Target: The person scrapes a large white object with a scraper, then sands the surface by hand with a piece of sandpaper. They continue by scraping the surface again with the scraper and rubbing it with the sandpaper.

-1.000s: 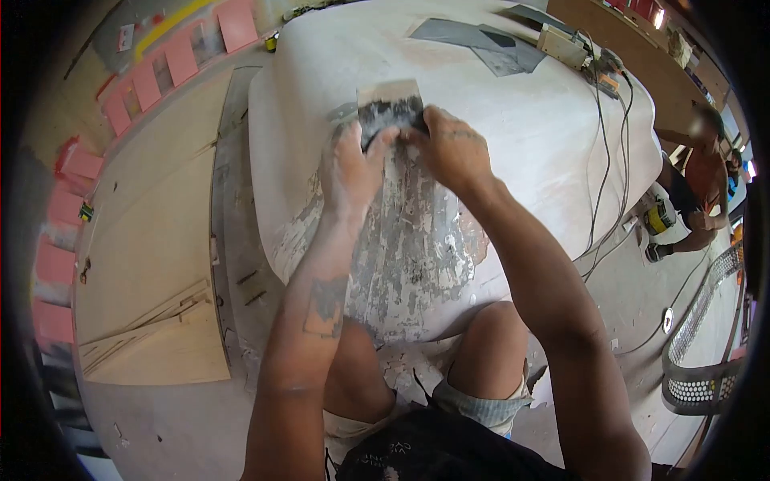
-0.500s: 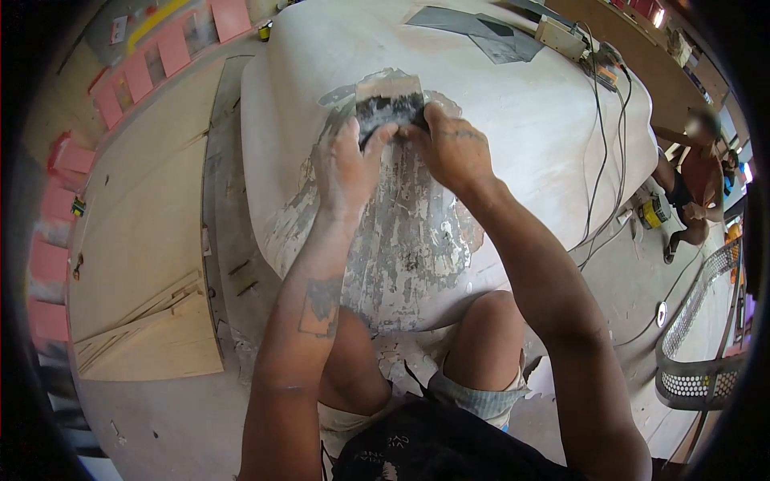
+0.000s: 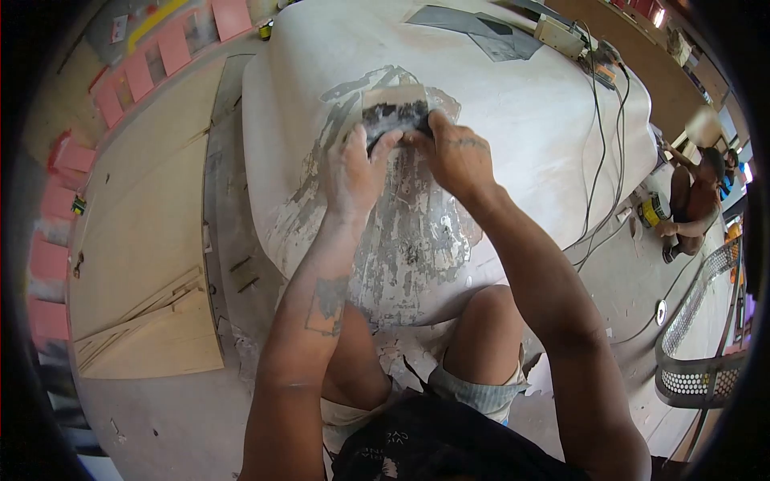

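Note:
Both my hands hold a flat, wide scraper (image 3: 394, 112), pale toward its far edge and smudged black nearer me. My left hand (image 3: 358, 170) grips its left side, with the thumb along the near edge. On the right side, my right hand (image 3: 459, 157) has its fingers closed round the corner. The fingertips beneath the tool are hidden. Under it lies a large smooth, whitish curved panel (image 3: 545, 152). A rough patch (image 3: 401, 232) of grey and flaking white runs down the panel from the scraper toward my knees.
Dark grey sheets (image 3: 473, 30) and a corded power tool (image 3: 600, 68) lie on the panel's far side. Cables hang down its right. A plywood sheet (image 3: 144, 208) is at left. At right, another person (image 3: 696, 196) crouches by a yellow-black tin (image 3: 654, 210), beyond a perforated strip (image 3: 698, 377).
The scraper and both my hands have shifted slightly to the right and a little toward me. The other person has bent lower, one hand now near the tin.

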A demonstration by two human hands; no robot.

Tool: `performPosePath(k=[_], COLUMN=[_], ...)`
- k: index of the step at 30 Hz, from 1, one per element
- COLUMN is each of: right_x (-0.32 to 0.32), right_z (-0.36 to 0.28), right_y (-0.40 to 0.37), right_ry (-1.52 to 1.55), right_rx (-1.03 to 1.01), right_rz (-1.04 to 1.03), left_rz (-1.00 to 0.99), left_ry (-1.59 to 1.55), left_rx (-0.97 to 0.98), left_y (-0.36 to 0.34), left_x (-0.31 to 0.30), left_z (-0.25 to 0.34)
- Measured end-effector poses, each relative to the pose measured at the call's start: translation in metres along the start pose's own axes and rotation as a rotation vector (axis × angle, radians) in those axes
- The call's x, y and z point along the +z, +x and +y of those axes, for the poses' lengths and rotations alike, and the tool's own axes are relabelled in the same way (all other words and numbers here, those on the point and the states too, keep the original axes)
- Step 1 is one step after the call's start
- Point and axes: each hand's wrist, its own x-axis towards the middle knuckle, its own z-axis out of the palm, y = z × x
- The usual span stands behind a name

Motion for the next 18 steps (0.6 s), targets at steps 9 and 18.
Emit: performPosePath(k=[9,18], right_x=[0.007,-0.003], right_z=[0.005,0.002], right_y=[-0.019,0.012], right_ry=[0.001,-0.033], right_rx=[0.008,0.011], right_rz=[0.011,0.092], left_rz=[0.024,0.069], left_ry=[0.039,0.135], left_rx=[0.06,0.028], left_y=[-0.018,0.016], left_x=[0.021,0.009], left_z=[-0.019,0.0])
